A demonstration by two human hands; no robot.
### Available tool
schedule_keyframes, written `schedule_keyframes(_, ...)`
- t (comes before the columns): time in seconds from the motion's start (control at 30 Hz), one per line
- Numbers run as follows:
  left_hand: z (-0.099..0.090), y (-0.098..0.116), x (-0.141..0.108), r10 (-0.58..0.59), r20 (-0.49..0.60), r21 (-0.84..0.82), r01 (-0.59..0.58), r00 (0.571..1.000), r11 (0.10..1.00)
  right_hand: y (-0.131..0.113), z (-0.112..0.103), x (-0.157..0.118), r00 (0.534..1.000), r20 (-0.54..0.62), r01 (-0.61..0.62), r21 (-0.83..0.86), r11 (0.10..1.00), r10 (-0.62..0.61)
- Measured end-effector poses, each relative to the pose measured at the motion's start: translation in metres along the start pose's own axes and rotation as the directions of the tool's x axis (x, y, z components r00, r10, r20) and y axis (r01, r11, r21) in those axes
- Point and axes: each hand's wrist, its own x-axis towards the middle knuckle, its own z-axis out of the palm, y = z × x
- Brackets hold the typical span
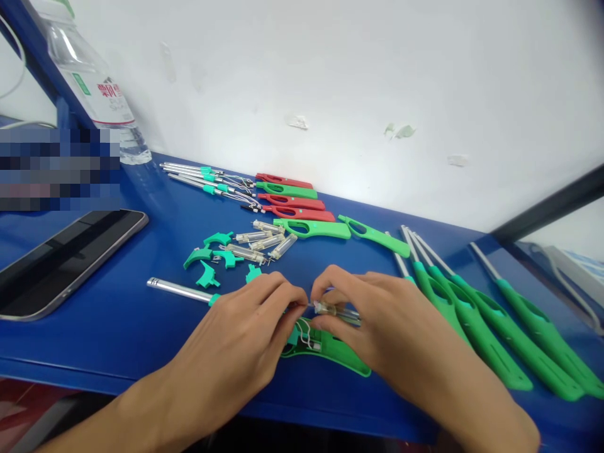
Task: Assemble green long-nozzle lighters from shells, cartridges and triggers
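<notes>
My right hand [372, 314] pinches a clear gas cartridge [337, 311] above an open green lighter shell [346, 357]. Right beside its tip, my left hand [257, 321] has its fingers pressed together; what they hold is too small to make out. White wires [304, 333] and a teal part lie in the shell. From beneath my left hand a silver tube [182, 290] sticks out to the left.
Teal triggers [206, 275] and several clear cartridges [268, 242] lie beyond my hands. Red and green shells [295, 201] and tubes with wires [202, 179] are behind. Several green lighters [500, 333] lie right; a phone [70, 258] and bottle [101, 94] stand left.
</notes>
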Motion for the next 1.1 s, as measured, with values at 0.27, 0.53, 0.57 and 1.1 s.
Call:
schedule_keyframes(0.27,-0.0003,-0.0007,0.0003,0.010,-0.018,0.010,-0.009,1.000,1.000,-0.0023,-0.0004,0.0002,1.000,-0.019,0.022,-0.041,0.999,-0.023)
schedule_keyframes(0.53,-0.0001,-0.0007,-0.0009,0.027,-0.014,0.031,-0.026,1.000,0.999,-0.0028,0.0053,-0.0017,0.998,-0.029,0.058,-0.127,0.990,-0.062)
schedule_keyframes(0.57,0.0001,-0.0009,-0.0011,0.030,-0.016,0.030,-0.030,0.999,0.999,-0.0024,0.0054,-0.0017,0.998,-0.029,0.059,-0.137,0.989,-0.064)
schedule_keyframes(1.1,0.0010,-0.0007,0.0025,0.035,-0.039,0.044,-0.034,0.999,0.998,-0.0044,0.0021,-0.0028,0.995,-0.011,0.097,-0.163,0.982,-0.100)
